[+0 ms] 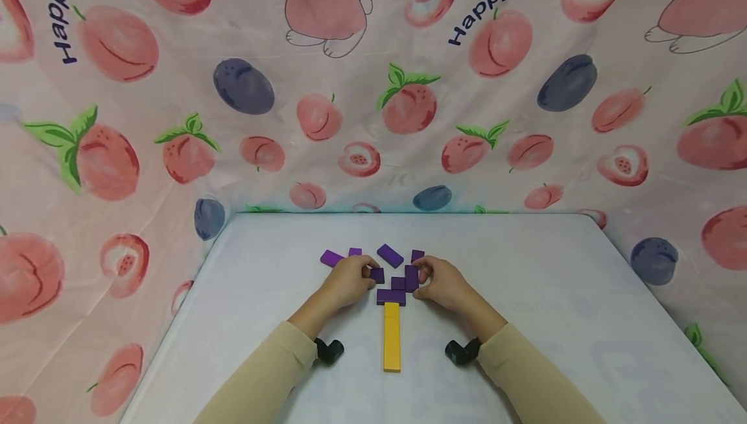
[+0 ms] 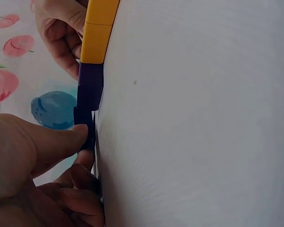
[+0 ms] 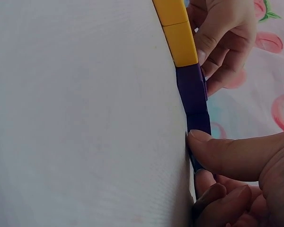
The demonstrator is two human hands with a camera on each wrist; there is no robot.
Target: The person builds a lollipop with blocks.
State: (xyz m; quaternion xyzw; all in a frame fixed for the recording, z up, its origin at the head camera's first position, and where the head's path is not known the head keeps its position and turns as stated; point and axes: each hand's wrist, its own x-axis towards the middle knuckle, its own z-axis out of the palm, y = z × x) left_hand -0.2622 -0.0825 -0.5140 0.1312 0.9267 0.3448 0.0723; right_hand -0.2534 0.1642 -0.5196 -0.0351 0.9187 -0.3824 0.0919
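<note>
My left hand (image 1: pixel 350 280) pinches a small purple block (image 1: pixel 377 275) between thumb and finger. In the left wrist view, its thumb (image 2: pixel 78 136) presses that dark block's side. My right hand (image 1: pixel 440 282) grips an upright purple block (image 1: pixel 411 278), thumb at its near end and fingers at its far end. A small purple block (image 1: pixel 398 283) sits against that one's left side. Below them a purple block (image 1: pixel 391 297) lies crosswise on top of a column of yellow blocks (image 1: pixel 391 340). All lie on the white table.
Loose purple blocks lie beyond the hands: one at the left (image 1: pixel 331 258), a small one (image 1: pixel 355 252) beside it, a tilted one (image 1: pixel 390 255) in the middle, and a small one (image 1: pixel 417 255) by my right fingers. Fruit-print cloth (image 1: pixel 362 119) hangs behind the white table (image 1: pixel 233 346).
</note>
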